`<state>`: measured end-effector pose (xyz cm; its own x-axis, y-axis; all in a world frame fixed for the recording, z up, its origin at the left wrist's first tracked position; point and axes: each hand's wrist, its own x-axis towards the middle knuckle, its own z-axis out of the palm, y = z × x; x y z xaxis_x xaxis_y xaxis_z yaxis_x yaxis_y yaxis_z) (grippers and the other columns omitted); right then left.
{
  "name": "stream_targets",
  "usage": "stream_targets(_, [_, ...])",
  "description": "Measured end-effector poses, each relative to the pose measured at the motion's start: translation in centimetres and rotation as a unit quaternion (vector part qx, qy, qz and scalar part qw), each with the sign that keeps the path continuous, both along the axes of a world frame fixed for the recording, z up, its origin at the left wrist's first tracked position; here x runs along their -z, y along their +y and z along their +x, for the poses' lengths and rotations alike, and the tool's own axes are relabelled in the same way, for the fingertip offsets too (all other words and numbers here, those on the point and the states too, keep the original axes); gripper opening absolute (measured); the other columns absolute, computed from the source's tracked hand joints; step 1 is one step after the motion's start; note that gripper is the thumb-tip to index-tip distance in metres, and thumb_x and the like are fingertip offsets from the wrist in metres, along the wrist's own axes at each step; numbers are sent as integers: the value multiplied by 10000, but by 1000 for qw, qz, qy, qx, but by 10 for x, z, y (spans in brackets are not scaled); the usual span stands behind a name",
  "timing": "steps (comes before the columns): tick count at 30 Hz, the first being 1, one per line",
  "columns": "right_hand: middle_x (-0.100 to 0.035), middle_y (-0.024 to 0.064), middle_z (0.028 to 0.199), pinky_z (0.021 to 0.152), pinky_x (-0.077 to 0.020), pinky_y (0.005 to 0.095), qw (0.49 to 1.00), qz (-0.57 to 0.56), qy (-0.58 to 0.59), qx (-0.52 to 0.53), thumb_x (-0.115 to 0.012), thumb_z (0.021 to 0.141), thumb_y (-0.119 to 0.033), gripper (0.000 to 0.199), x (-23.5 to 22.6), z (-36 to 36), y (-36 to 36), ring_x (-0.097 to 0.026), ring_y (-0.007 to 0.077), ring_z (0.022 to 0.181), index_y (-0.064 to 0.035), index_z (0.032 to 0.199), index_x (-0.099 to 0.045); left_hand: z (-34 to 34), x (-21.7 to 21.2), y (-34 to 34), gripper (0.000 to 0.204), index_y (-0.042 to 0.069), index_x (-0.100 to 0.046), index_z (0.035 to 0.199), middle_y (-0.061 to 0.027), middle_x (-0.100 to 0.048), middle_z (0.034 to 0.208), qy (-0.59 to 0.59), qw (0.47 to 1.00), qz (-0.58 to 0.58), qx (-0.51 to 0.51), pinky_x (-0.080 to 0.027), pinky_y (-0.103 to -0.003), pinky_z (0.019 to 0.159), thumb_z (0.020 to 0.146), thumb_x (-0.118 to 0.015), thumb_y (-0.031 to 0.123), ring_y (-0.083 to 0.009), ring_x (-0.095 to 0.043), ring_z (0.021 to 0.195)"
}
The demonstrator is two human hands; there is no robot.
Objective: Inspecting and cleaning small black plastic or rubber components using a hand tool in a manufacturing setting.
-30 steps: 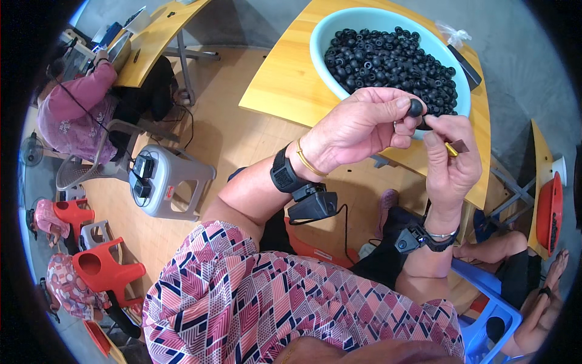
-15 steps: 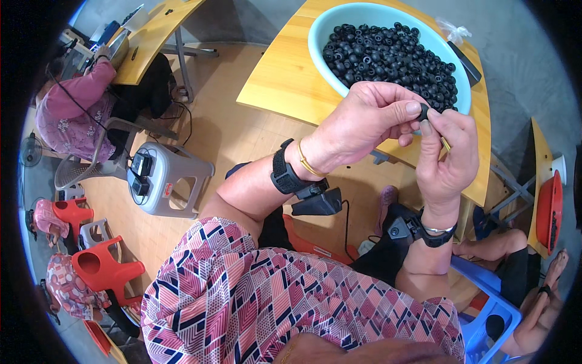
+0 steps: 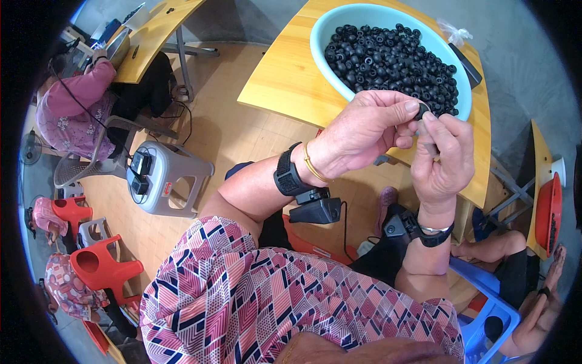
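Observation:
My left hand [image 3: 364, 124] pinches a small black round part [image 3: 422, 111] between thumb and fingertips, in front of the basin's near rim. Close against it, my right hand [image 3: 447, 155] is closed on a thin flat metal tool [image 3: 430, 148], whose tip meets the part. Fingers hide most of the tool, so its exact kind does not show. Just beyond my hands stands a light blue basin [image 3: 320, 51], heaped with small black hollow round parts [image 3: 388, 60] that look like the one I hold.
The basin rests on a yellow wooden table [image 3: 273, 85]. A dark long object [image 3: 465, 64] and a clear plastic bag [image 3: 454, 31] lie beside it. A grey stool [image 3: 163, 182] stands left, a blue chair [image 3: 494, 315] right. Other people sit nearby; a red basin [image 3: 548, 212] is far right.
Both hands have shifted slightly, my left a little lower. My right hand has turned, and the tool's visible end has moved left and looks greyer. The black part stays pinched.

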<state>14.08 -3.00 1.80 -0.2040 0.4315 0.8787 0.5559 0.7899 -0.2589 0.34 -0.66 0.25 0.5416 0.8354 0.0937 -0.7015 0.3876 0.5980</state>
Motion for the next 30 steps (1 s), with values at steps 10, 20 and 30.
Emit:
stream_targets(10, [-526,91,815,552,-458,254,1000,-11,5,-3,-595,684,72,284,3,2,1,-539,166,644,-34,946,-584,2,-2,0,187,25,-585,948,-24,-592,799,-23,999,-9,21,-444,-216,641,843,-532,170,-92,-543,715])
stream_targets(20, [-474,41,786,506,-341,188,939,-251,221,-81,-443,899,-185,192,-1,4,1,-414,69,565,-7,970,-461,-4,-5,6,229,-14,-564,982,-42,-567,805,-49,998,-13,46,-399,-206,570,857,-507,169,-86,-473,639])
stream_targets(30, [-454,-27,657,487,-298,159,864,-408,262,-138,-449,899,-157,161,-14,8,-10,-373,25,555,-31,817,-506,-5,-4,6,238,-20,-549,1025,-45,-557,811,-48,997,28,53,-407,-236,561,862,-497,144,-100,-476,666])
